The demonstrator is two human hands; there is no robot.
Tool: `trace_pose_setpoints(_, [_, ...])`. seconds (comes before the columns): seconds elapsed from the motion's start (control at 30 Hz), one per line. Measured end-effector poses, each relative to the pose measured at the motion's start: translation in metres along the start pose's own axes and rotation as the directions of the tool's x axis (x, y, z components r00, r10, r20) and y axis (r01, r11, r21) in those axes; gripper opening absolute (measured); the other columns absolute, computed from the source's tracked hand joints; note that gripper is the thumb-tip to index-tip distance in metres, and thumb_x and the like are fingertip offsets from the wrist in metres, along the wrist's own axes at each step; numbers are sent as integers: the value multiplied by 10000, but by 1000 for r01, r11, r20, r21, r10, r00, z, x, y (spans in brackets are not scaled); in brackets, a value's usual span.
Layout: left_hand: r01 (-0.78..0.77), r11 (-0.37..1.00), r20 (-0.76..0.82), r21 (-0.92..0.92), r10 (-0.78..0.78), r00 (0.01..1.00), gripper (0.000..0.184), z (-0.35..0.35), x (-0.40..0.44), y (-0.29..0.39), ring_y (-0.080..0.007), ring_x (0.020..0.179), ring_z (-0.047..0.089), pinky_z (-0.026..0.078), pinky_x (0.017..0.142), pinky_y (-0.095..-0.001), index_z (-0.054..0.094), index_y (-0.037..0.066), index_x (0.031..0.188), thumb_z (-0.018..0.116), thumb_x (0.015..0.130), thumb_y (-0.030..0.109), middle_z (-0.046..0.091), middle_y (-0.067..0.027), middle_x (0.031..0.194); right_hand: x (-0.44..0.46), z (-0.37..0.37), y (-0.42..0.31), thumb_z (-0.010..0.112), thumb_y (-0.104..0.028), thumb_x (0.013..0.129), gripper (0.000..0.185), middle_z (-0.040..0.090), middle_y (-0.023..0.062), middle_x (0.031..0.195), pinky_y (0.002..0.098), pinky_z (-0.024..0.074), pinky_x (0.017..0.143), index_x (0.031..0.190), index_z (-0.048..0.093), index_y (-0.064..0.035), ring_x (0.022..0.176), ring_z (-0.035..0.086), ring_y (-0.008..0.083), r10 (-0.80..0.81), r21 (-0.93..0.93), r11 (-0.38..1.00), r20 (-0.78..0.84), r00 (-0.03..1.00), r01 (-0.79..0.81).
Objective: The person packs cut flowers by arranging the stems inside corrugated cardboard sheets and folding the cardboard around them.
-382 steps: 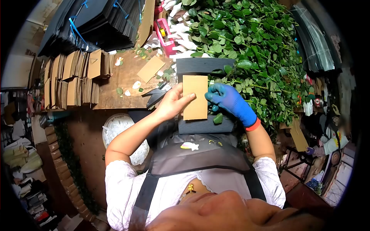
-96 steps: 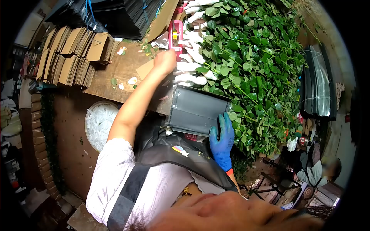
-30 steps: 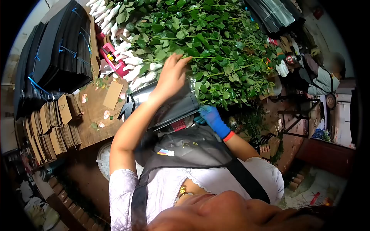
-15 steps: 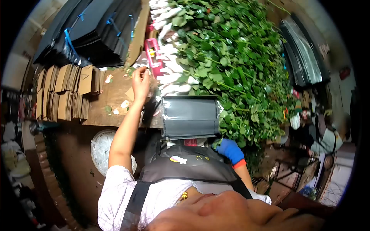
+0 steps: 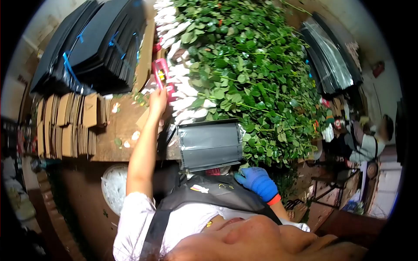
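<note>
My bare left hand [image 5: 158, 101] reaches over the wooden table to a pink plastic holder [image 5: 169, 89] with a yellow part, perhaps a tape dispenser. Its fingers are drawn together at the holder's lower end; whatever they pinch is too small to make out. My right hand [image 5: 257, 182], in a blue glove with an orange cuff, is curled close to my apron, below the right corner of a dark grey folded wrap [image 5: 210, 144]. What that hand holds is hidden. The wrap lies at the table's front edge, with some red showing beneath it.
Leafy green stems [image 5: 248, 74] with white-wrapped heads [image 5: 185, 104] are piled across the table. Black sheets [image 5: 102, 48] and folded cardboard pieces [image 5: 65, 126] stand at left. A white tub [image 5: 114, 189] sits below. Another person [image 5: 368, 145] is at far right.
My left hand has moved onto the lower end of the pink holder, its fingers closing. My gloved right hand remains by the wrap and shows more fully. The whole view has shifted.
</note>
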State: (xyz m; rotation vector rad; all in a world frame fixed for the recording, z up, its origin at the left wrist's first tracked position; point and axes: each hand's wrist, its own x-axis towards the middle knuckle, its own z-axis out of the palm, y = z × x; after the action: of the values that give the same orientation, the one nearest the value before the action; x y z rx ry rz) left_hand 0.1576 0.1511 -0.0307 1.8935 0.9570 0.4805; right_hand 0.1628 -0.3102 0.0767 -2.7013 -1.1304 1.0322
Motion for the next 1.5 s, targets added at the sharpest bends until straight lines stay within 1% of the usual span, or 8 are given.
trace_pose_setpoints(0.2, [-221, 740, 31, 635, 262, 965, 260, 5, -13, -11, -435, 824, 691, 534, 755, -545, 672, 29, 907, 587, 969, 267, 705, -241, 835, 8, -14, -10, 538, -500, 923, 446, 709, 183, 856, 493, 544, 734, 826, 706, -99, 818, 688, 386, -84, 12, 996, -34, 996, 85])
trace_pose_setpoints(0.4, [-266, 955, 234, 130, 231, 944, 310, -29, -110, 88, -405, 724, 671, 493, 660, -471, 663, -16, 878, 595, 968, 273, 657, -249, 762, -17, -25, -4, 572, -495, 940, 403, 683, 143, 781, 454, 522, 669, 828, 683, -123, 709, 662, 356, -107, 67, 992, -40, 993, 109])
trace_pose_setpoints(0.9, [-220, 789, 413, 574, -46, 910, 637, -60, -237, 80, -300, 627, 681, 510, 610, -423, 681, 13, 626, 661, 890, 593, 652, -159, 587, -8, -78, -84, 609, -386, 959, 278, 708, 118, 877, 403, 551, 749, 998, 710, -129, 821, 686, 323, -481, -5, 849, -421, 769, 528])
trace_pose_setpoints(1.0, [217, 975, 567, -42, -156, 809, 561, -58, -245, -1, -95, 569, 571, 430, 517, -261, 654, 56, 780, 572, 975, 576, 646, -41, 651, 63, -29, -107, 651, -398, 928, 307, 685, 126, 1147, 447, 518, 895, 1086, 716, -143, 1020, 659, 342, -662, -108, 595, -627, 409, 796])
trace_pose_setpoints(1.1, [755, 367, 671, -543, -351, 653, 464, -55, -285, -57, -98, 535, 474, 322, 470, -234, 622, 174, 956, 526, 983, 627, 625, 4, 748, 114, -6, -140, 669, -462, 849, 417, 656, 131, 1149, 538, 420, 1047, 1125, 712, -153, 1089, 606, 344, -866, -481, 312, -498, 37, 820])
trace_pose_setpoints(1.23, [680, 437, 537, -589, -416, 734, 420, -66, -309, -82, -115, 623, 520, 366, 521, -251, 623, 118, 1050, 578, 997, 532, 645, -26, 823, 125, -17, -157, 582, -567, 877, 452, 715, 68, 886, 549, 288, 1177, 836, 774, -161, 1068, 620, 297, -981, -629, 195, -113, 159, 753])
trace_pose_setpoints(1.37, [421, 719, 445, -553, -172, 879, 420, -73, -287, -52, -139, 827, 617, 501, 726, -301, 604, 92, 1104, 502, 1043, 495, 699, -54, 1005, 79, -80, -155, 579, -509, 917, 514, 703, 77, 762, 577, 301, 1170, 600, 693, -121, 1024, 642, 298, -948, -628, 316, -240, 210, 711])
trace_pose_setpoints(1.5, [422, 495, 554, -759, 151, 819, 615, -26, -244, 28, -254, 1221, 561, 440, 1042, -425, 495, 69, 1385, 405, 1046, 574, 605, -103, 1334, -18, -135, -119, 633, -386, 940, 395, 711, 83, 819, 576, 365, 1124, 677, 686, -96, 1065, 645, 325, -784, -664, 440, -612, -101, 605])
